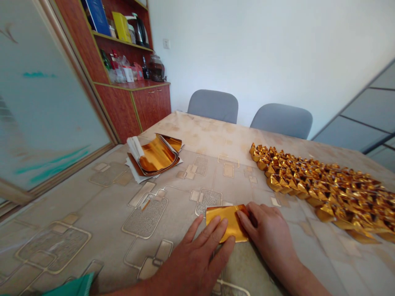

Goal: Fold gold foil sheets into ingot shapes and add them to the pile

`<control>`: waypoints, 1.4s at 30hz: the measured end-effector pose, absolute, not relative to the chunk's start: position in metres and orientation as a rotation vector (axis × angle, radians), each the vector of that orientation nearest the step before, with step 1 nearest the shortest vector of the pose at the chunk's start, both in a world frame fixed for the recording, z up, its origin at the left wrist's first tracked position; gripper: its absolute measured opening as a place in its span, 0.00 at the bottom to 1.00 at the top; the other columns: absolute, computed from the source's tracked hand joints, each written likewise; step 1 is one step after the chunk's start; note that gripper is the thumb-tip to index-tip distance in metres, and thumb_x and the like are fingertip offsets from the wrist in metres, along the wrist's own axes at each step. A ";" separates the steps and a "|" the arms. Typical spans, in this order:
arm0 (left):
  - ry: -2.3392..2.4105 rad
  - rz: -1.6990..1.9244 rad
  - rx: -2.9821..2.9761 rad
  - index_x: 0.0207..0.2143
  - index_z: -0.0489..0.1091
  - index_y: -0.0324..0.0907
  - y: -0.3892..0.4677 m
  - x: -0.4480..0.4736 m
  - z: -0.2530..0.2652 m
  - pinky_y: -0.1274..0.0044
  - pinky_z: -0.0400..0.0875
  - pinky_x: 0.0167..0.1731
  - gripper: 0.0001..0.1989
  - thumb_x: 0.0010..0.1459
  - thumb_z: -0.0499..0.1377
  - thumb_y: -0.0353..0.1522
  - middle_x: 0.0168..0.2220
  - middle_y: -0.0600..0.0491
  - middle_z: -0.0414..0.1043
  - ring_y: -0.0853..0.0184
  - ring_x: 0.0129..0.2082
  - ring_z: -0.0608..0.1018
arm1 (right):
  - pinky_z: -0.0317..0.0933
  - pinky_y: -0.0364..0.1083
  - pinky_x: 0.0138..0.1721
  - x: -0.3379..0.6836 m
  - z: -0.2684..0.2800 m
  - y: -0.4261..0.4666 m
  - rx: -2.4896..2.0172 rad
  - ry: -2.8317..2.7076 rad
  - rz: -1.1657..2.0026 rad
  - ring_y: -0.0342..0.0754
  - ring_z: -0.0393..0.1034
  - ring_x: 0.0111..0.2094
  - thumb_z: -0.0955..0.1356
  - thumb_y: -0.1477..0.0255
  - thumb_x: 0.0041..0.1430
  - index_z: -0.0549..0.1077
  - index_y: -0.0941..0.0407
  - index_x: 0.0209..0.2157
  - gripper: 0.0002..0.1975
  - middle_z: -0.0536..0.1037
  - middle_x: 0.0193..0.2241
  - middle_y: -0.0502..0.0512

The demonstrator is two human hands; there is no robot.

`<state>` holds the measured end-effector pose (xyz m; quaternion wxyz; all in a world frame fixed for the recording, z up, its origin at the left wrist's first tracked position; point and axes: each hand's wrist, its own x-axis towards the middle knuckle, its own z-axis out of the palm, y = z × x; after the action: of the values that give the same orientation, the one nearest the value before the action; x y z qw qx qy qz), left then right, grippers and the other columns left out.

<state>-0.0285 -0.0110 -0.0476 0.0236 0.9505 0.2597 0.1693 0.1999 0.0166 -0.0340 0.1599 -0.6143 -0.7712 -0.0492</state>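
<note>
A folded sheet of gold foil paper (230, 224) lies on the table in front of me. My left hand (203, 257) rests on its left part, fingers stretched out and spread. At the sheet's right edge, my right hand (268, 232) is closed with thumb and fingers pinching the upper right corner. The undersides of the right fingers are hidden. Further off to the left sits a curled stack of gold and white foil sheets (157, 154). Many folded gold paper ingots (321, 181) stand in close rows to the right of my right hand.
A patterned cloth covers the table (108, 213). Two grey chairs (212, 105) stand at its far side by the white wall. A red-brown cabinet (148, 105) with bottles and a kettle (141, 33) is at the back left, beside a frosted glass door (49, 102).
</note>
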 end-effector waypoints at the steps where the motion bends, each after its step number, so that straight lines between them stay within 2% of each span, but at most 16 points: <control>1: 0.801 0.520 2.947 0.63 0.58 0.38 -0.011 -0.029 -0.047 0.56 0.55 0.62 0.25 0.67 0.50 0.39 0.64 0.36 0.61 0.51 0.64 0.64 | 0.50 0.47 0.31 0.200 -0.034 0.016 -1.751 -2.201 -0.137 0.50 0.65 0.23 0.64 0.66 0.65 0.67 0.53 0.25 0.14 0.72 0.20 0.51; 7: 0.815 0.454 2.995 0.63 0.58 0.38 -0.013 -0.029 -0.048 0.52 0.51 0.62 0.35 0.65 0.47 0.52 0.64 0.34 0.60 0.48 0.64 0.62 | 0.51 0.47 0.31 0.199 -0.033 0.015 -1.739 -2.198 -0.177 0.50 0.65 0.23 0.64 0.66 0.65 0.66 0.53 0.24 0.14 0.71 0.19 0.50; 11: 0.828 0.405 2.915 0.66 0.54 0.39 -0.013 -0.028 -0.051 0.46 0.43 0.62 0.38 0.63 0.47 0.54 0.66 0.33 0.54 0.45 0.66 0.59 | 0.51 0.47 0.30 0.198 -0.034 0.017 -1.785 -2.190 -0.170 0.50 0.66 0.22 0.66 0.65 0.64 0.67 0.53 0.24 0.14 0.72 0.20 0.50; 14: 0.811 0.275 2.851 0.67 0.50 0.40 -0.012 -0.029 -0.046 0.43 0.40 0.61 0.41 0.61 0.49 0.55 0.68 0.31 0.48 0.43 0.67 0.56 | 0.52 0.48 0.30 0.199 -0.034 0.019 -1.812 -2.199 -0.149 0.50 0.67 0.23 0.66 0.65 0.65 0.68 0.53 0.26 0.13 0.74 0.21 0.50; 17: 0.816 0.212 2.800 0.68 0.49 0.41 -0.012 -0.029 -0.035 0.43 0.37 0.61 0.41 0.61 0.51 0.55 0.68 0.31 0.46 0.44 0.68 0.53 | 0.55 0.49 0.34 0.201 -0.027 0.017 -1.716 -2.196 -0.219 0.53 0.70 0.30 0.64 0.67 0.66 0.72 0.56 0.36 0.09 0.77 0.28 0.54; 19: 0.826 0.192 2.769 0.68 0.50 0.41 -0.012 -0.029 -0.028 0.42 0.36 0.61 0.41 0.61 0.51 0.55 0.68 0.31 0.46 0.44 0.68 0.52 | 0.56 0.51 0.38 0.202 -0.020 0.009 -1.567 -2.215 -0.305 0.56 0.70 0.37 0.62 0.68 0.68 0.72 0.57 0.44 0.11 0.79 0.36 0.58; 21: 0.825 0.166 2.746 0.67 0.50 0.40 -0.012 -0.028 -0.023 0.41 0.35 0.60 0.41 0.60 0.53 0.54 0.68 0.30 0.46 0.43 0.68 0.52 | 0.55 0.52 0.42 0.200 -0.015 -0.004 -1.386 -2.295 -0.319 0.55 0.69 0.41 0.59 0.70 0.70 0.72 0.56 0.48 0.13 0.78 0.43 0.59; 23: 0.815 0.159 2.729 0.68 0.50 0.39 -0.012 -0.027 -0.020 0.41 0.36 0.60 0.42 0.60 0.51 0.55 0.68 0.30 0.46 0.43 0.68 0.52 | 0.54 0.52 0.46 0.196 -0.015 -0.021 -1.198 -2.375 -0.303 0.53 0.69 0.41 0.58 0.72 0.70 0.73 0.54 0.46 0.13 0.79 0.42 0.56; 26: 0.814 0.167 2.714 0.68 0.50 0.39 -0.011 -0.027 -0.019 0.41 0.36 0.61 0.42 0.61 0.46 0.57 0.68 0.29 0.46 0.43 0.68 0.52 | 0.52 0.52 0.50 0.193 -0.020 -0.040 -1.173 -2.409 -0.326 0.52 0.69 0.40 0.58 0.76 0.69 0.74 0.56 0.46 0.14 0.80 0.40 0.55; 31: 0.798 0.130 2.726 0.68 0.51 0.43 -0.006 -0.031 -0.013 0.42 0.34 0.61 0.42 0.59 0.47 0.58 0.67 0.33 0.51 0.46 0.68 0.52 | 0.50 0.54 0.51 0.203 -0.022 -0.050 -1.258 -2.404 -0.390 0.54 0.69 0.40 0.61 0.79 0.63 0.74 0.54 0.48 0.16 0.81 0.43 0.52; 36: 0.760 0.002 2.709 0.69 0.47 0.48 -0.003 -0.041 0.000 0.44 0.38 0.62 0.41 0.59 0.57 0.51 0.69 0.37 0.44 0.48 0.69 0.50 | 0.51 0.54 0.51 0.211 -0.022 -0.049 -1.283 -2.391 -0.360 0.53 0.69 0.41 0.62 0.83 0.61 0.74 0.53 0.48 0.18 0.81 0.43 0.50; 38: 0.754 -0.022 2.705 0.69 0.46 0.49 -0.004 -0.051 0.002 0.46 0.39 0.63 0.41 0.59 0.60 0.49 0.70 0.40 0.44 0.49 0.69 0.51 | 0.51 0.53 0.50 0.210 -0.024 -0.048 -1.286 -2.369 -0.318 0.52 0.69 0.40 0.63 0.83 0.61 0.74 0.53 0.47 0.18 0.81 0.43 0.49; 42: 0.783 0.014 2.739 0.69 0.43 0.52 -0.006 -0.078 -0.004 0.48 0.40 0.64 0.40 0.61 0.56 0.50 0.70 0.45 0.47 0.51 0.68 0.53 | 0.52 0.53 0.50 0.209 -0.029 -0.046 -1.282 -2.339 -0.229 0.52 0.68 0.41 0.65 0.83 0.60 0.75 0.53 0.47 0.17 0.81 0.43 0.50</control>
<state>-0.0779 -0.0057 -0.0040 0.1461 0.9511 0.2720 0.0048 0.2093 -0.0465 -0.0290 0.2303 -0.4661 -0.8502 -0.0831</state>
